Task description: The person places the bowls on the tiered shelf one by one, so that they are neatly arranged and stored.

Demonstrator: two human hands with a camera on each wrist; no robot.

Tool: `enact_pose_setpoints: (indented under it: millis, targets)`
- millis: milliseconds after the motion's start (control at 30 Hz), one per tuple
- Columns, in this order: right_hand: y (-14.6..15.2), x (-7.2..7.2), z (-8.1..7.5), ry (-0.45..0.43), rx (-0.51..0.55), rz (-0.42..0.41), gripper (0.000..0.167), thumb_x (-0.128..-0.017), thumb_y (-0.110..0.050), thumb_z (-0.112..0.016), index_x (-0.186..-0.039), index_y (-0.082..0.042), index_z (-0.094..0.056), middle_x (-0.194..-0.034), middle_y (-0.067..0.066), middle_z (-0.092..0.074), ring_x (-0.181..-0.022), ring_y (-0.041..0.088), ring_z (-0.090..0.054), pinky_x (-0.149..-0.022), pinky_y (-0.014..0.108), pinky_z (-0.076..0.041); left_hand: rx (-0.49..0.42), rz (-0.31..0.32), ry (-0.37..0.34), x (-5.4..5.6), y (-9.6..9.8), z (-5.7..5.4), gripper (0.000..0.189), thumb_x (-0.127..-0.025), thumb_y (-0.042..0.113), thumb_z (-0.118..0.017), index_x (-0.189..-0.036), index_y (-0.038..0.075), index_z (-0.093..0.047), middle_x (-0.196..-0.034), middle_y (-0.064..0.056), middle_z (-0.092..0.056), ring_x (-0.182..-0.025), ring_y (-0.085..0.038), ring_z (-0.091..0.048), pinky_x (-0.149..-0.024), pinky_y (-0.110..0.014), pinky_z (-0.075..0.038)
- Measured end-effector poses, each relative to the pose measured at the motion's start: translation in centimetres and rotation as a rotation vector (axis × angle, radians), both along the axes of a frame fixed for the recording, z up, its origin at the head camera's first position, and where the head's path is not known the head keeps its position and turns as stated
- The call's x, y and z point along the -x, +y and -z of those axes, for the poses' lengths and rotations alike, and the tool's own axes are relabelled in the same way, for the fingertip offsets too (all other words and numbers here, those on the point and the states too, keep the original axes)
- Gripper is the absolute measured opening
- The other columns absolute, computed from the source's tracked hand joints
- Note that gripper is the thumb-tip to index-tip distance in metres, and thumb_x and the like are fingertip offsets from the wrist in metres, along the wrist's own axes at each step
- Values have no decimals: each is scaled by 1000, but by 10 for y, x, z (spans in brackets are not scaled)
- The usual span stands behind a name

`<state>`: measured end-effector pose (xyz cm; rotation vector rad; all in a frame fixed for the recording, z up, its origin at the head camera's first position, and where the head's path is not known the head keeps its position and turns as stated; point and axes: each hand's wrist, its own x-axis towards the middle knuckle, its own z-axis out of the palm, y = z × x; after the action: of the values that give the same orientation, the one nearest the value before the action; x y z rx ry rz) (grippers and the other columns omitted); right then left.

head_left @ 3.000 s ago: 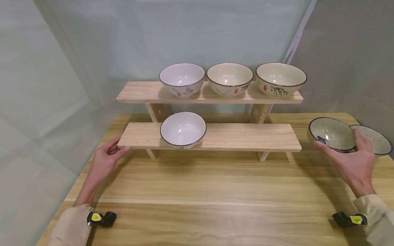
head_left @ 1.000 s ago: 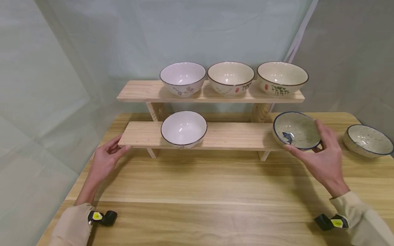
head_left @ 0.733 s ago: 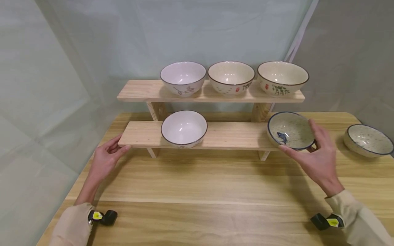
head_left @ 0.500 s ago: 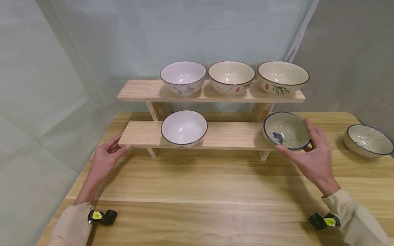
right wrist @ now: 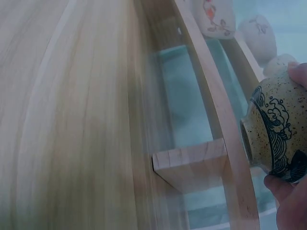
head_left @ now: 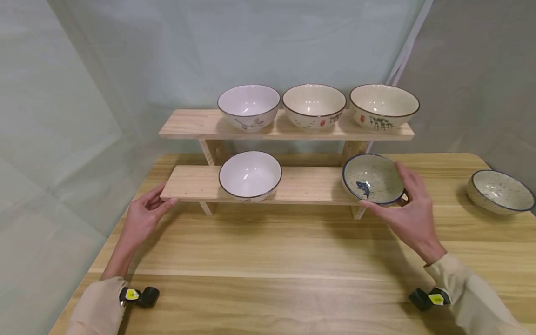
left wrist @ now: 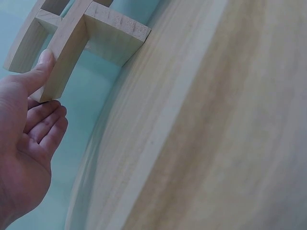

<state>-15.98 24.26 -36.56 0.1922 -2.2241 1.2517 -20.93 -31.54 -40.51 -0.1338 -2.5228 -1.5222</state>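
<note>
My right hand [head_left: 408,216] grips a speckled bowl [head_left: 377,179] with a blue rim and a blue fish inside, thumb at the front and fingers at the right side. The bowl is close over the right end of the lower board [head_left: 311,184] of a two-tier wooden shelf. In the right wrist view, the bowl [right wrist: 278,127] shows dark wave patterns and its foot near the board. My left hand [head_left: 144,216] pinches the lower board's left end, thumb on the front edge; the left wrist view shows the fingers [left wrist: 45,122] under the board end [left wrist: 62,72].
A white bowl [head_left: 250,176] sits on the lower board. Three bowls stand on the upper board [head_left: 190,124]: a white one [head_left: 249,107] and two cream ones, middle [head_left: 314,107] and right [head_left: 384,107]. Another speckled bowl [head_left: 501,191] rests on the table [head_left: 268,279] at far right.
My right hand has carried the speckled bowl leftward from beside the other speckled bowl to over the lower board's right end. My left hand keeps its hold on the board.
</note>
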Motion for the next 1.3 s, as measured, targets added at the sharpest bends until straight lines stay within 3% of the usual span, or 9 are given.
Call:
enact_pose_setpoints:
  millis: [533,767,1100,1300]
  targets:
    - [-22,5,2,-5,-11,-72,107,-64,1,-96,-157,-3,-42,-145,19,-47,-117,21,-47,-87,8,-47,3,-12,0,1,-1,2,67,-102,21,-69,-155,-8,-39,-142,-34,-53,-103,13,-56,-82,-8,-49]
    - [-31,10,4,13,-3,-95,106,-64,1,-96,-157,-5,-45,-139,16,-52,-117,17,-48,-85,9,-48,11,-16,1,1,0,1,67,-102,21,-69,-154,-8,-40,-142,-34,-53,-103,13,-56,-82,-8,-49]
    - [-41,16,5,1,4,-131,110,-64,-3,-97,-159,-5,-40,-150,18,-47,-129,33,-48,-97,12,-43,7,-16,-8,1,0,2,66,-102,22,-69,-155,-6,-40,-142,-34,-53,-103,12,-57,-82,-9,-50]
    - [-47,19,5,0,-1,-135,111,-64,-6,-98,-159,-6,-41,-156,17,-43,-135,33,-45,-104,19,-42,18,-22,-13,0,1,1,68,-102,25,-70,-155,-6,-40,-141,-34,-53,-102,12,-57,-81,-9,-51]
